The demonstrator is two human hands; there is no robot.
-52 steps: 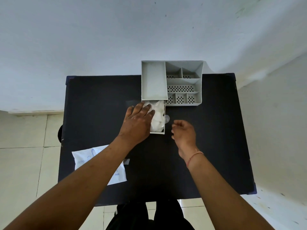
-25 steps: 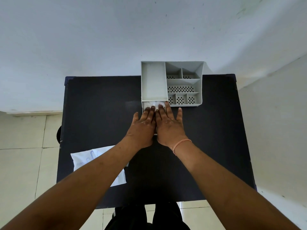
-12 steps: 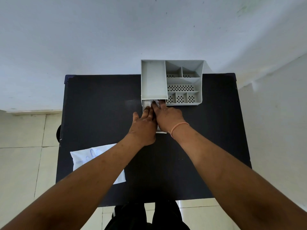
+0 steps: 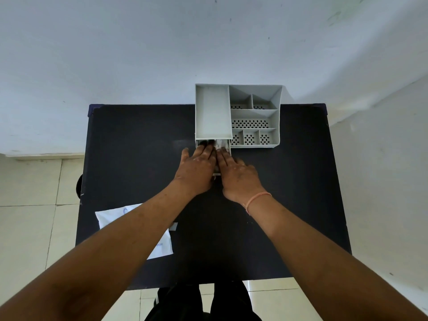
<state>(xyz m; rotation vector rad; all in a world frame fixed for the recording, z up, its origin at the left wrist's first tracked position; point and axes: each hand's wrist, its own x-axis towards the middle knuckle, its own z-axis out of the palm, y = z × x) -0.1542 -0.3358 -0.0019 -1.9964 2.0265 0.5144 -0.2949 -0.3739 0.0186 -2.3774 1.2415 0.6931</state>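
Note:
A grey plastic organiser (image 4: 213, 112) with several compartments stands at the far edge of the black table (image 4: 129, 158). Its lower drawer (image 4: 229, 144) is pulled out toward me and holds white crumpled material (image 4: 221, 142). My left hand (image 4: 196, 169) and my right hand (image 4: 238, 176) lie side by side, palms down, on top of the drawer's contents. The fingers of both are straight and press on the white stuff, with the fingertips under the organiser's front edge. Most of the drawer is hidden beneath my hands.
A white plastic bag (image 4: 159, 246) with blue print lies at the table's near left, partly under my left forearm. A white wall rises behind the table. Tiled floor shows to the left and below.
My right hand came over from the right and joined the left on the drawer. Both hands have since pushed a little farther in toward the organiser.

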